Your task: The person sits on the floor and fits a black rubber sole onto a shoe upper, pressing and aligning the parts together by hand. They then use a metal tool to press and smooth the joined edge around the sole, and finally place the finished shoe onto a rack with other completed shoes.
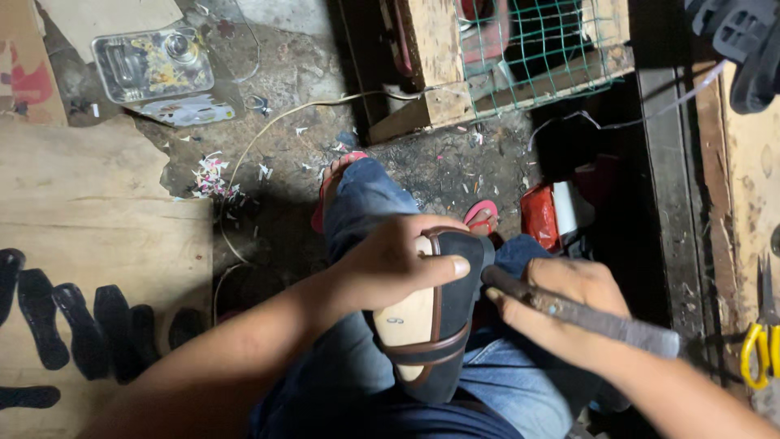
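Note:
My left hand (394, 264) grips a black sandal (439, 325) with a tan insole and brown straps, held over my lap in jeans. The thumb presses across the sandal's toe end. My right hand (561, 305) holds a dark metal tool (585, 317) like a long rod, its tip touching the sandal's edge near my left thumb. My feet in red flip-flops (329, 195) rest on the dirty floor below.
Several black soles (49, 317) lie on a wooden board at the left. A metal tin (153, 63) sits at the top left. A wooden crate with green mesh (528, 49) stands ahead. Yellow-handled scissors (764, 345) lie at the right, a red packet (540, 215) by my foot.

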